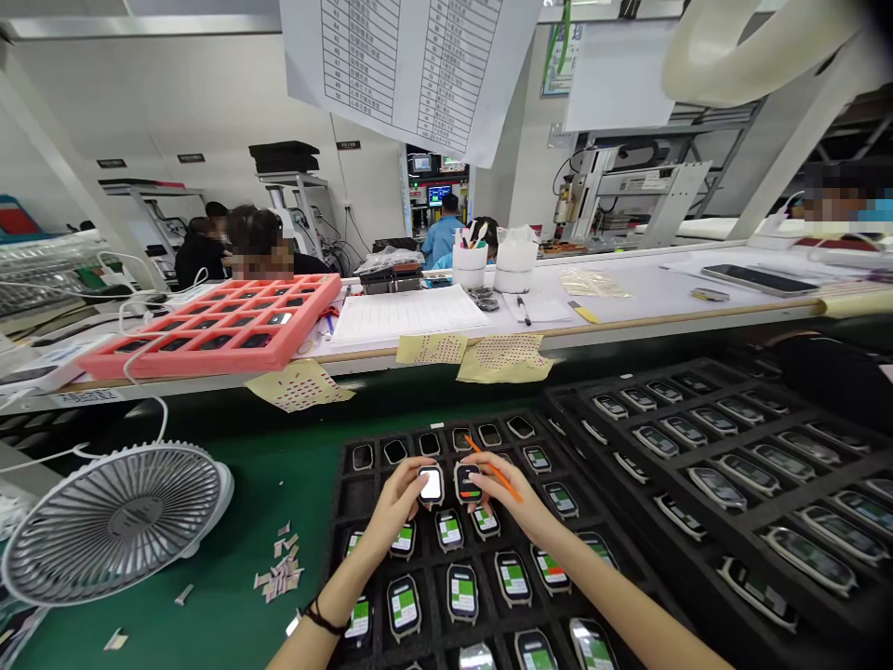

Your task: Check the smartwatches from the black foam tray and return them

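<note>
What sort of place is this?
Probably a smartwatch assembly line: black foam trays hold rows of smartwatches, and a co-worker in a blue coat works at a long white workbench.

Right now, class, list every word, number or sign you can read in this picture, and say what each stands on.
Nothing can be quoted with certainty.
Hanging paper chart: printed rows, too small to read.
Black wall signs: too small to read.
Watch screens: coloured blocks, no legible text.

Nothing legible, the hanging paper chart too small to read
</note>
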### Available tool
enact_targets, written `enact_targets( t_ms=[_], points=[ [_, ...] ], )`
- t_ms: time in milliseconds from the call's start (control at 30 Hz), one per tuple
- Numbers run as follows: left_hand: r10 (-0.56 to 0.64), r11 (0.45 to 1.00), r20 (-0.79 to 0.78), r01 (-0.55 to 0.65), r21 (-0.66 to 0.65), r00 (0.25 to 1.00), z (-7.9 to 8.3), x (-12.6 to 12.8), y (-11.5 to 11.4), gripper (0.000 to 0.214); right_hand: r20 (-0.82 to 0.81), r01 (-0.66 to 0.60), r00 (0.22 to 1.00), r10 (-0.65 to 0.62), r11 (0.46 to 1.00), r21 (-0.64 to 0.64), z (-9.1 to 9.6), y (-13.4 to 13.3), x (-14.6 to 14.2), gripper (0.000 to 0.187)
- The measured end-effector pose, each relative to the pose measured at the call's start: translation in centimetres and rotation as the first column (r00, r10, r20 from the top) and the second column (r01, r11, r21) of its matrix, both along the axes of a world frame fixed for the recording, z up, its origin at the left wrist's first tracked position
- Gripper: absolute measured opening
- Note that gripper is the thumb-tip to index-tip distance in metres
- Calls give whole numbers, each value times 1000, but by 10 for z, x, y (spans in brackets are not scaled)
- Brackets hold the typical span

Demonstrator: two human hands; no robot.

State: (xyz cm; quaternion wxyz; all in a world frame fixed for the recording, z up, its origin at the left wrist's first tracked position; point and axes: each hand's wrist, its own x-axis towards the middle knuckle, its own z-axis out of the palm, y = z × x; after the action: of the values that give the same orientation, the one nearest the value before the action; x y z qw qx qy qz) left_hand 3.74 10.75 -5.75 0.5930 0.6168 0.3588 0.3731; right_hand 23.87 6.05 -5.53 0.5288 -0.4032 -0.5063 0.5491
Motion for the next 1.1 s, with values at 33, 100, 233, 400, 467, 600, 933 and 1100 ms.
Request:
enact_targets(
  t_ms=[33,100,233,400,467,600,933,1100],
  points=[
    [5,1000,0,-5,-6,1000,0,0,0,41,-13,-9,1000,9,1000,-1,1,-1,0,26],
    [17,1000,-1,-17,-8,1000,-1,0,0,42,-28,-17,999,17,1000,0,2,-2,0,25],
    [14,1000,13,-14,1,1000,-2,0,1,41,-16,-22,1000,23,1000,8,3,-2,1,25],
    [-7,1000,-6,7,13,1000,-4,-1,1,38,-2,-43,999,43,999,14,2,-2,1,28],
    [2,1000,-6,-2,17,1000,-5,-1,1,38,9,-76,997,76,997,12,1,-2,1,32],
    [12,1000,-6,-12,27,1000,-4,0,2,37,41,-130,991,129,991,16,-2,-2,0,39],
    [-15,999,-18,16,52,1000,-1,-1,-1,40,52,-98,994,96,995,22,-1,-2,0,37],
    [12,999,-35,-11,31,999,3,-1,-1,38,38,-71,997,71,997,-3,3,-3,-1,38]
  ],
)
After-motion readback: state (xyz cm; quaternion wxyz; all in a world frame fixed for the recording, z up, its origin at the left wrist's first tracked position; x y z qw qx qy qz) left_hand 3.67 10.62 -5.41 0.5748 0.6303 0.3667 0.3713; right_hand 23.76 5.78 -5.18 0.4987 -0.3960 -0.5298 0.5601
